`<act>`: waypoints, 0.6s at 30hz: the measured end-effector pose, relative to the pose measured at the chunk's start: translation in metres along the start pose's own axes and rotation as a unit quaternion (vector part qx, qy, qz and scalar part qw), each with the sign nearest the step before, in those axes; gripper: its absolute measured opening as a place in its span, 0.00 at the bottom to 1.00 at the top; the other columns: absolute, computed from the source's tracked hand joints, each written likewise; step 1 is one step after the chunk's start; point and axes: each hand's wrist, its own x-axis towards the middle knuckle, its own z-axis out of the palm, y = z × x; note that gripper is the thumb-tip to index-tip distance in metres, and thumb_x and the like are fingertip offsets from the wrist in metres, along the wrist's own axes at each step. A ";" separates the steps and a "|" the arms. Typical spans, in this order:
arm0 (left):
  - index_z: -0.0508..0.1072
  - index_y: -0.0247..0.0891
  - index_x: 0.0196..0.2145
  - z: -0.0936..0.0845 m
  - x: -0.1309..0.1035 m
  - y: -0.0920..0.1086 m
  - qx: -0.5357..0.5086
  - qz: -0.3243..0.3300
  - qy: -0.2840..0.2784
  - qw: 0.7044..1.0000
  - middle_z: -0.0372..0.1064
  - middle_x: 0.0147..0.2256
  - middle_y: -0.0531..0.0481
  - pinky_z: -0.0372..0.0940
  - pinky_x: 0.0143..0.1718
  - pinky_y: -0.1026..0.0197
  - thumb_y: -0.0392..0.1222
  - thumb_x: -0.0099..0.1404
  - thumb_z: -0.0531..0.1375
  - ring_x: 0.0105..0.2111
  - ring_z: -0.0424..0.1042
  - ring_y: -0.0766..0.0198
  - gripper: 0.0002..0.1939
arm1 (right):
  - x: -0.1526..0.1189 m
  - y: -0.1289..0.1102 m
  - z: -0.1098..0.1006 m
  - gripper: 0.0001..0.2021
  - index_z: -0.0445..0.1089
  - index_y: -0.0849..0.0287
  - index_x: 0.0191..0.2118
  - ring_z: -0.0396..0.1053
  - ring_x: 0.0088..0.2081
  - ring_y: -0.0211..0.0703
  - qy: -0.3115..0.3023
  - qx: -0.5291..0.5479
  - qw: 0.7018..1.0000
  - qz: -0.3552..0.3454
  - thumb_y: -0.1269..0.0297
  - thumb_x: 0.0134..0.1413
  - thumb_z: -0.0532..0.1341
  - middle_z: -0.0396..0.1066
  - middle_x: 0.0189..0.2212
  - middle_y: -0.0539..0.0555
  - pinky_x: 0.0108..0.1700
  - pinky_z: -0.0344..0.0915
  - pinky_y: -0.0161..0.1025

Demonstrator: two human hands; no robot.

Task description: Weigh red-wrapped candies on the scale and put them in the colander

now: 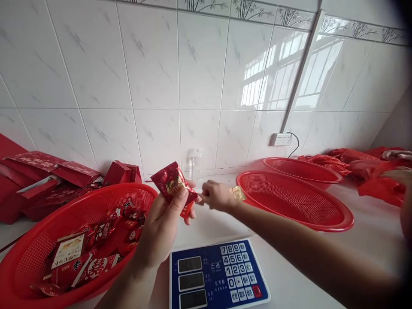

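Note:
My left hand (169, 216) pinches a shiny red snack packet (170, 180) between thumb and fingers, held up above the counter. A second bit of red wrapper (186, 209) shows below the thumb. My right hand (219, 196) is closed in a pinch close by the packet's lower right corner. What its fingertips hold, if anything, is hidden. Behind the right wrist lies a gold wrapped piece (237, 193). Below both hands sits a blue digital scale (222, 274) with number keys and three displays. To the left, a red plastic basket (24, 253) holds several red wrapped snacks (96, 266).
Two more red baskets, one nearer (349, 223) and one farther (302, 167), stand at the right. Folded red boxes (58, 180) pile up at far left. Red plastic bags (363, 167) lie at far right. A clear bottle (197, 163) and a power socket (281, 139) are by the tiled wall.

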 end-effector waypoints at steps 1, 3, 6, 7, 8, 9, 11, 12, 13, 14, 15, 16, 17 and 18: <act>0.73 0.37 0.40 0.000 0.001 -0.001 0.002 -0.001 0.001 1.000 0.72 0.31 0.49 0.61 0.25 0.65 0.52 0.66 0.60 0.25 0.66 0.68 0.14 | 0.001 0.010 -0.010 0.21 0.68 0.57 0.30 0.66 0.21 0.31 0.016 -0.005 1.000 0.021 0.44 0.60 0.54 0.72 0.36 0.50 0.27 0.57 0.35; 0.73 0.37 0.41 -0.003 0.003 -0.003 0.011 -0.007 -0.011 1.000 0.73 0.33 0.47 0.61 0.24 0.65 0.52 0.66 0.60 0.25 0.66 0.68 0.15 | 0.000 0.036 -0.028 0.21 0.66 0.57 0.29 0.66 0.21 0.33 0.047 -0.024 0.997 0.064 0.44 0.61 0.53 0.72 0.36 0.52 0.27 0.56 0.36; 0.74 0.37 0.42 -0.007 0.007 -0.011 0.043 -0.010 -0.053 0.998 0.73 0.33 0.46 0.61 0.24 0.65 0.54 0.68 0.58 0.26 0.66 0.68 0.17 | -0.010 0.078 -0.047 0.21 0.66 0.57 0.28 0.68 0.26 0.41 0.069 -0.055 0.989 0.120 0.44 0.60 0.52 0.72 0.36 0.55 0.27 0.55 0.38; 0.74 0.37 0.42 -0.008 0.008 -0.014 0.059 -0.012 -0.068 0.996 0.72 0.33 0.46 0.62 0.24 0.65 0.54 0.68 0.57 0.26 0.66 0.67 0.18 | -0.015 0.091 -0.050 0.21 0.66 0.56 0.28 0.69 0.28 0.44 0.070 -0.063 0.986 0.139 0.44 0.60 0.52 0.73 0.35 0.56 0.27 0.56 0.39; 0.74 0.36 0.41 -0.009 0.010 -0.016 0.075 -0.016 -0.080 0.994 0.72 0.33 0.46 0.62 0.24 0.65 0.55 0.68 0.56 0.26 0.66 0.67 0.19 | -0.020 0.103 -0.051 0.21 0.67 0.56 0.27 0.70 0.29 0.47 0.066 -0.068 0.983 0.156 0.44 0.59 0.52 0.73 0.35 0.57 0.28 0.57 0.40; 0.74 0.36 0.41 -0.010 0.011 -0.018 0.091 -0.023 -0.089 0.992 0.72 0.33 0.46 0.62 0.25 0.65 0.56 0.68 0.55 0.26 0.65 0.67 0.20 | -0.025 0.113 -0.051 0.21 0.67 0.57 0.26 0.71 0.31 0.50 0.062 -0.070 0.980 0.173 0.45 0.59 0.52 0.73 0.34 0.59 0.29 0.59 0.42; 0.73 0.36 0.41 -0.010 0.012 -0.022 0.119 -0.051 -0.105 0.986 0.72 0.33 0.46 0.61 0.25 0.65 0.58 0.68 0.54 0.26 0.65 0.68 0.21 | -0.031 0.125 -0.046 0.19 0.69 0.57 0.25 0.72 0.39 0.59 0.062 -0.070 0.976 0.197 0.49 0.58 0.53 0.74 0.33 0.61 0.38 0.64 0.50; 0.73 0.36 0.42 -0.010 0.012 -0.023 0.130 -0.064 -0.113 0.983 0.72 0.33 0.46 0.61 0.25 0.64 0.58 0.68 0.54 0.26 0.65 0.68 0.22 | -0.033 0.127 -0.044 0.18 0.71 0.58 0.26 0.70 0.45 0.64 0.069 -0.066 0.975 0.203 0.51 0.57 0.54 0.75 0.35 0.63 0.43 0.63 0.56; 0.73 0.36 0.42 -0.010 0.012 -0.024 0.141 -0.073 -0.122 0.980 0.71 0.33 0.46 0.61 0.25 0.64 0.59 0.68 0.54 0.26 0.64 0.68 0.22 | -0.033 0.126 -0.042 0.16 0.73 0.59 0.29 0.66 0.51 0.68 0.078 -0.057 0.975 0.203 0.53 0.56 0.55 0.75 0.38 0.65 0.49 0.59 0.62; 0.73 0.36 0.42 -0.009 0.012 -0.025 0.151 -0.078 -0.132 0.977 0.71 0.33 0.47 0.62 0.26 0.64 0.59 0.68 0.54 0.26 0.64 0.68 0.23 | -0.032 0.121 -0.040 0.15 0.74 0.59 0.33 0.62 0.56 0.71 0.087 -0.041 0.976 0.195 0.55 0.56 0.55 0.74 0.43 0.67 0.53 0.55 0.67; 0.73 0.36 0.41 -0.009 0.012 -0.025 0.160 -0.081 -0.143 0.973 0.71 0.33 0.47 0.62 0.26 0.64 0.59 0.68 0.54 0.26 0.63 0.68 0.22 | -0.031 0.112 -0.041 0.16 0.75 0.60 0.38 0.60 0.58 0.70 0.092 -0.019 0.979 0.180 0.56 0.56 0.55 0.73 0.47 0.68 0.55 0.53 0.69; 0.73 0.36 0.40 -0.009 0.012 -0.026 0.167 -0.082 -0.153 0.971 0.71 0.33 0.47 0.62 0.27 0.64 0.59 0.68 0.54 0.26 0.63 0.68 0.22 | -0.030 0.099 -0.042 0.17 0.75 0.60 0.42 0.59 0.59 0.68 0.092 0.011 0.983 0.157 0.56 0.58 0.54 0.72 0.50 0.67 0.56 0.53 0.68; 0.73 0.36 0.39 -0.008 0.011 -0.027 0.172 -0.084 -0.161 0.968 0.71 0.34 0.47 0.62 0.27 0.64 0.59 0.68 0.54 0.26 0.63 0.69 0.22 | -0.030 0.084 -0.045 0.19 0.75 0.59 0.45 0.62 0.58 0.64 0.085 0.046 0.987 0.127 0.55 0.60 0.52 0.72 0.51 0.66 0.56 0.56 0.64; 0.72 0.36 0.39 -0.008 0.011 -0.027 0.174 -0.089 -0.169 0.966 0.71 0.34 0.48 0.62 0.27 0.64 0.59 0.68 0.53 0.26 0.62 0.69 0.22 | -0.031 0.067 -0.049 0.20 0.74 0.58 0.47 0.66 0.55 0.59 0.067 0.088 0.990 0.090 0.53 0.61 0.51 0.73 0.49 0.64 0.54 0.62 0.58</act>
